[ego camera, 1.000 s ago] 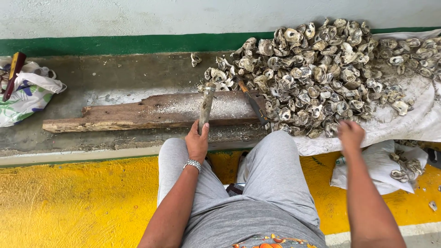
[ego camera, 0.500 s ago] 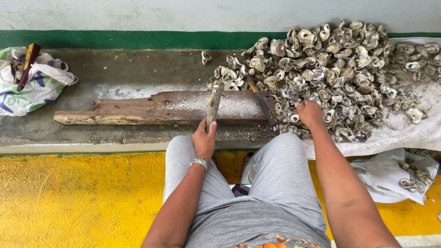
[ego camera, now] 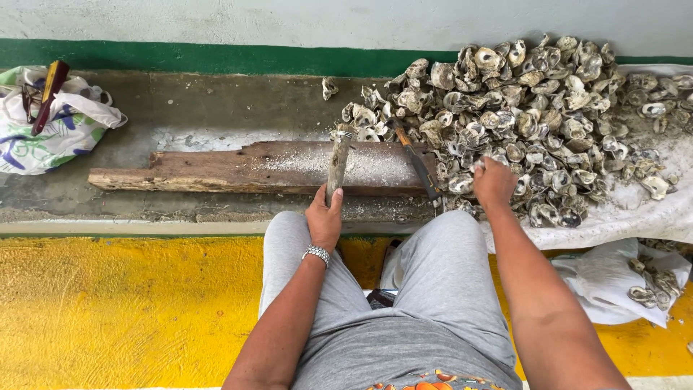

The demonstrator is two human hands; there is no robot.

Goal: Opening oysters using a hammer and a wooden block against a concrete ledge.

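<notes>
Down on the grey concrete ledge, right in front of the seated person's knees, lies one long, weathered brown wooden plank (ego camera: 238, 170), flat and crosswise, dusted white with shell grit at its middle; that looks like the working block. Left hand (ego camera: 324, 217) now: fingers clenched around the lower end of a rusty, crusted metal rod tool (ego camera: 337, 162), held upright-ish and tilted away, its head resting over the plank's gritty patch, so it seems parked there ready for use. Right hand (ego camera: 494, 182) is out at the near edge of the big heap of grey, rough oyster shells (ego camera: 534, 123), fingers curled down onto a shell in the pile; whether they have truly closed on one I cannot tell, the back of the hand hides it. That heap sits on a white cloth sheet (ego camera: 650, 217) spread to the right, close enough to reach without getting up. Far too many shells to count. One stray shell (ego camera: 329, 88) lies apart, beyond the plank. One orange-handled tool (ego camera: 415, 162) lies slanted across the plank's right end, touching the heap. One white printed plastic bag (ego camera: 50, 133) sits far left, a red-handled tool (ego camera: 49, 94) poking out. One more white bag (ego camera: 613, 282) lower right holds a few shells.
</notes>
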